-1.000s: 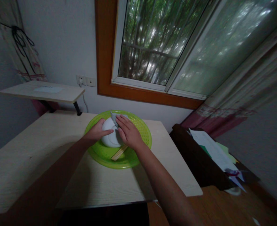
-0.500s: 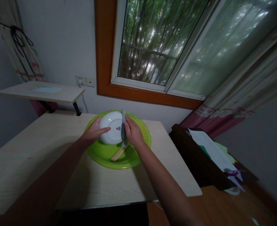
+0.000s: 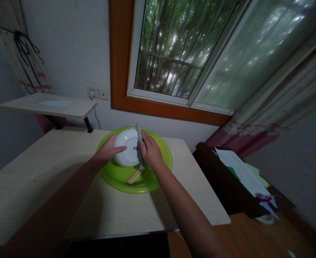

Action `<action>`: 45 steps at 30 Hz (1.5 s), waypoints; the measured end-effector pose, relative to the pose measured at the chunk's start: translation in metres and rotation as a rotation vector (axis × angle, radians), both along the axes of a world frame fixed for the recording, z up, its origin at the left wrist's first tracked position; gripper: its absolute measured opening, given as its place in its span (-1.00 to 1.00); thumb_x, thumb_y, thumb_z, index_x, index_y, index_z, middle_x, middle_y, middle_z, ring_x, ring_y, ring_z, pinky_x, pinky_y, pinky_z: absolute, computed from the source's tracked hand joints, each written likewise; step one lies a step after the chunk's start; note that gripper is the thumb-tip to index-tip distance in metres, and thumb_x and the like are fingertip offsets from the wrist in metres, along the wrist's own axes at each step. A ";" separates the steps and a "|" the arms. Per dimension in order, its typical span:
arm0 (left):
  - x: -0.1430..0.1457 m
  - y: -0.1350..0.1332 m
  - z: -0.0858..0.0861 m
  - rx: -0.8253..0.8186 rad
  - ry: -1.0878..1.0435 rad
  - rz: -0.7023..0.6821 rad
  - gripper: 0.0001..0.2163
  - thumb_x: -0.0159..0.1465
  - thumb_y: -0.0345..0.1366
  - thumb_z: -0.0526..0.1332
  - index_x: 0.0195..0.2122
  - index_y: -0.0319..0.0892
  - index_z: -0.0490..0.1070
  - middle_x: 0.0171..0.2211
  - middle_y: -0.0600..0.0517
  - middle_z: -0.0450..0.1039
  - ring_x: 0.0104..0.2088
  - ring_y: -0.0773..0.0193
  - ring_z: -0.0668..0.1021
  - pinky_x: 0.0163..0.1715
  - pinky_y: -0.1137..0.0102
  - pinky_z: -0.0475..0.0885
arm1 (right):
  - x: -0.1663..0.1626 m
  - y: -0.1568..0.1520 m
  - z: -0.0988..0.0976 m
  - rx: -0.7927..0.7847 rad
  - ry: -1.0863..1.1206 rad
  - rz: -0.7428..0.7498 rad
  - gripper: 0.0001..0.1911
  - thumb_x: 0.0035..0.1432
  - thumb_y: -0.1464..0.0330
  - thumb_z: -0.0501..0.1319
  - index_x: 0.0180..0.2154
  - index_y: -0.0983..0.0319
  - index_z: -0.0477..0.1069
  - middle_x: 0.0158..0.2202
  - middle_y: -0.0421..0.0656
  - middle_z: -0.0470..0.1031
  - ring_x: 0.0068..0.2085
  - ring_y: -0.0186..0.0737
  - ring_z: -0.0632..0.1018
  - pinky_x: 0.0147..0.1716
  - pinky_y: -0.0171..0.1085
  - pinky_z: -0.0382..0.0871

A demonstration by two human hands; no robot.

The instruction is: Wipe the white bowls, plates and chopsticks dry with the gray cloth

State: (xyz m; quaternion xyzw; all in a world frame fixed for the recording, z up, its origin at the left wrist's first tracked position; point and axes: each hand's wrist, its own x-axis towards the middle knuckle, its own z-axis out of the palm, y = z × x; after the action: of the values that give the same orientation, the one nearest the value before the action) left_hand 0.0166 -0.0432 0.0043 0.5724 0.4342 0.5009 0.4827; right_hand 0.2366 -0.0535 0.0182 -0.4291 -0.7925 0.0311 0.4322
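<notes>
A white bowl [image 3: 127, 148] with a small red and blue mark on its underside is tilted up over a round green plastic basket [image 3: 158, 173] on the light wooden table [image 3: 39, 179]. My left hand [image 3: 106, 150] grips the bowl's left rim, fingers curled round it. My right hand [image 3: 149, 152] is closed on a grey cloth [image 3: 139, 143] pressed against the bowl's right edge. Wooden chopsticks [image 3: 135, 175] lie in the basket just below my right hand.
A small raised shelf [image 3: 50, 105] stands at the table's back left. A wall socket [image 3: 97, 93] and a window [image 3: 174, 53] are behind. A dark cabinet with papers [image 3: 241, 172] stands to the right, beside a curtain [image 3: 276, 107].
The bowl was tipped up so its underside faces me. My right hand moved the cloth from the bowl's top to its right edge and has slid slightly along it.
</notes>
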 end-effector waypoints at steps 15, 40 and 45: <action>-0.001 0.000 -0.003 0.006 -0.036 -0.057 -0.44 -0.01 -0.16 0.43 -0.01 -0.15 0.31 -0.11 -0.07 0.49 -0.08 -0.03 0.55 -0.06 0.10 0.45 | 0.009 0.010 -0.010 -0.055 0.107 -0.027 -0.51 0.42 0.21 -0.07 0.28 0.16 0.25 0.26 -0.06 0.36 0.27 -0.09 0.39 0.30 0.02 0.21; -0.003 0.001 -0.001 0.043 -0.169 0.143 -0.47 0.00 -0.14 0.43 -0.09 -0.20 0.26 -0.18 -0.01 0.46 -0.14 0.08 0.54 -0.10 0.18 0.43 | 0.012 0.012 -0.010 -0.102 0.241 -0.012 -0.50 0.43 0.15 -0.10 0.14 0.18 0.45 0.15 -0.07 0.49 0.19 -0.13 0.48 0.25 -0.03 0.30; -0.002 0.000 0.001 0.048 -0.154 0.101 -0.46 0.00 -0.16 0.42 -0.06 -0.21 0.27 -0.16 -0.03 0.47 -0.13 0.06 0.54 -0.08 0.17 0.43 | 0.010 0.008 -0.007 -0.063 0.170 0.004 -0.51 0.44 0.20 -0.09 0.21 0.21 0.37 0.23 -0.05 0.41 0.27 -0.15 0.40 0.31 -0.04 0.22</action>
State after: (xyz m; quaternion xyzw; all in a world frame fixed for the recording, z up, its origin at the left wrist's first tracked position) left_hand 0.0148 -0.0433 0.0049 0.5210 0.4120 0.5772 0.4750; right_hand 0.2470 -0.0457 0.0107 -0.4365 -0.7526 0.0931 0.4841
